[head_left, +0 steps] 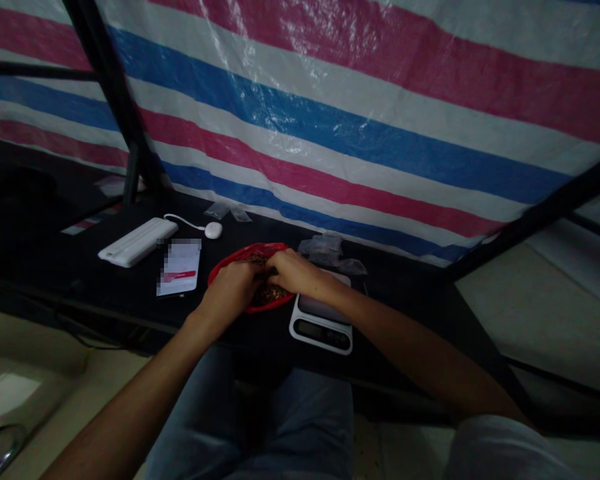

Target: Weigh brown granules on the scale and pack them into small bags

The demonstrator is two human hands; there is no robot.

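Observation:
A red bag [267, 306] lies open on the black table, with small brown pieces [273, 292] inside it. My left hand [235, 283] reaches in over the bag's left side, and my right hand [291, 269] comes in from the right. The fingertips of both hands meet among the pieces, curled and partly hidden; what they hold, if anything, is too dark to make out. Just right of the bag sits a white digital scale [321, 333], partly under my right forearm.
Left of the bag are a phone [181, 270], a white box-shaped device [140, 241] and a round white piece on a cable [213, 231]. Clear plastic bags [323, 247] lie behind the scale, smaller ones [219, 211] farther left. A striped sheet [330, 127] hangs behind the table [250, 340].

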